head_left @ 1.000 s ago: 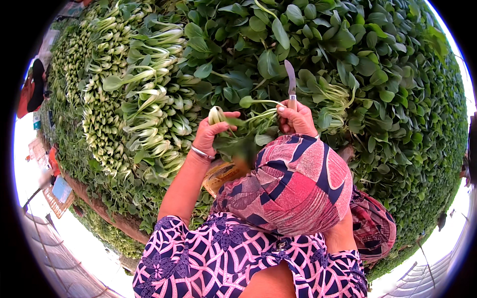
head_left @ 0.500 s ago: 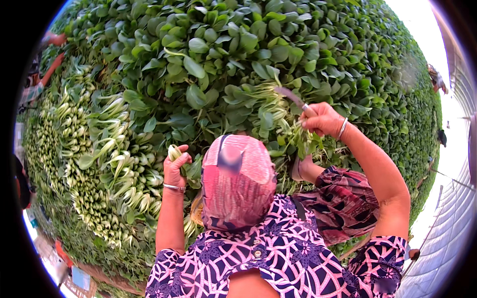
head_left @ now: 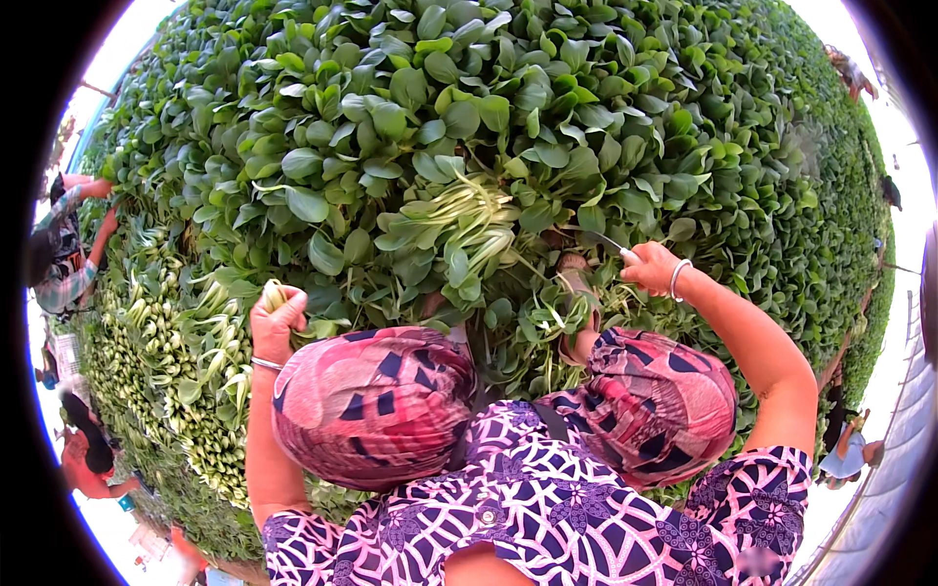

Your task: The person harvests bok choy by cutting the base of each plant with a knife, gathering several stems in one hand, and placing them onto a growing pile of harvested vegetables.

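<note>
Cutting leafy greens in a dense bed, one plant in hand and the blade out.

At far left, a row of cut pale-stemmed greens (head_left: 186, 361) lies laid out; just right of it the left hand (head_left: 277, 317) is closed around a small pale-stemmed green plant (head_left: 273, 293). Past the red patterned knees, the right hand (head_left: 653, 269) grips a short grey-bladed knife (head_left: 601, 239), tip toward the standing green plants (head_left: 469, 225). This looks like the gap between cuts; the next would need the blade low at a stem base.
</note>
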Demonstrator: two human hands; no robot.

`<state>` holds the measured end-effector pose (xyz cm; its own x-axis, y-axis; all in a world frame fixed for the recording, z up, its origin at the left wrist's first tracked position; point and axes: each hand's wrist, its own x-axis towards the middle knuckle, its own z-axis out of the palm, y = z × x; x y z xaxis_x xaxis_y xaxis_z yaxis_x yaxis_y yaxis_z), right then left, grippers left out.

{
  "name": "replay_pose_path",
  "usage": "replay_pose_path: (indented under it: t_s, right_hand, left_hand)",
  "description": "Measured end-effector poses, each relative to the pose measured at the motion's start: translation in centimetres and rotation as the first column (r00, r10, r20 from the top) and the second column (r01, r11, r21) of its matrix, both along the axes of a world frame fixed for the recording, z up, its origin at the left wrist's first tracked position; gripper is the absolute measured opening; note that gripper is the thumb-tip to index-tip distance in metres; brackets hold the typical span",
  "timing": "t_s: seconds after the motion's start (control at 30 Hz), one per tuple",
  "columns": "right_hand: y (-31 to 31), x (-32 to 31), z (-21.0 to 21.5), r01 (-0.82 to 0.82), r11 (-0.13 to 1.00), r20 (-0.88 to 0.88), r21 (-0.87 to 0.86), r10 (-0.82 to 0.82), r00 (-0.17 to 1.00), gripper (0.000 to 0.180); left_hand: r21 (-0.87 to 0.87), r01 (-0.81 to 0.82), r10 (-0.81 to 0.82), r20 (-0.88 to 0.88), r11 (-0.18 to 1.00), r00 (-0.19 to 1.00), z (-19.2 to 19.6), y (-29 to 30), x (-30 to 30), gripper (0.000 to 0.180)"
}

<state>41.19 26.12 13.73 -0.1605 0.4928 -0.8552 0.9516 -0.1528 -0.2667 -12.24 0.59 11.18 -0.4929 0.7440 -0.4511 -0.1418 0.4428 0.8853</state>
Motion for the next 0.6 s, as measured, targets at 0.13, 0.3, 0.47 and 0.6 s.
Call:
replay_pose_path:
  t_s: [0.13, 0.3, 0.47, 0.6]
  right_hand:
    - [0.3, 0.7, -5.6, 0.302, 0.946, -0.08, -0.121, -0.313, 0.947, 0.025]
    - [-1.1, -0.2, -12.1, 0.589, 0.8, -0.298, -0.115, -0.593, 0.748, 0.024]
    - [-3.3, -0.7, -18.4, 0.658, 0.75, -0.532, 0.067, -0.531, 0.659, 0.027]
    - [-3.1, -2.4, -18.8, 0.501, 0.712, -0.537, 0.493, -0.204, 0.818, 0.028]
  left_hand:
    - [-0.02, 0.116, -0.118, -0.203, 0.993, 0.972, 4.5, 5.9, -0.4, 0.007]
    - [-0.178, 0.561, -0.547, -0.579, 0.809, 0.605, 6.9, 15.0, 4.1, 0.005]
    - [-0.367, 0.863, -0.68, -0.733, 0.347, -0.038, 4.7, 23.4, 16.7, 0.015]
    - [-0.34, 0.94, -0.576, -0.777, 0.044, -0.254, -0.4, 26.6, 26.5, 0.019]
